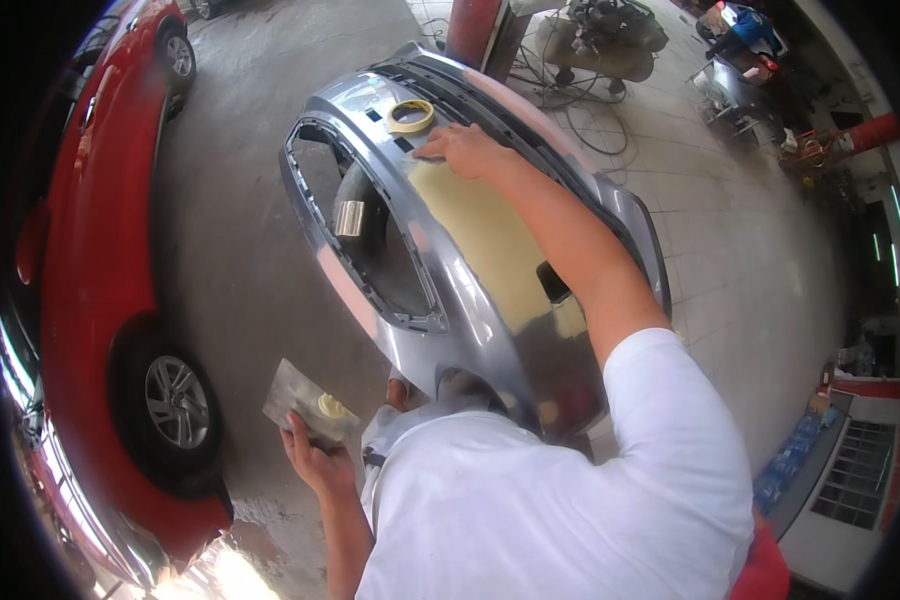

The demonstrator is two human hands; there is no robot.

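Note:
My left hand [315, 462] grips the lower edge of a flat, smeared mixing board [305, 398], its thumb and fingers closed round it. A dab of pale yellow body filler [331, 406] sits on the board. With the arm stretched forward, my right hand [462, 150] is bent down at the far end of a yellow filler patch [475, 220] on a grey car bumper [455, 290]. Those fingers are drawn together; whatever they hold is hidden beneath them. A roll of masking tape [410, 117] lies on the bumper just beyond my right hand.
A red car [110, 230] stands along the left. Through the bumper's opening show a tyre [365, 215] and a silver can-like object [349, 218]. Behind the bumper are a red post [473, 32], a compressor [600, 45] and hoses on the floor. Blue bottles [795, 455] are at the right.

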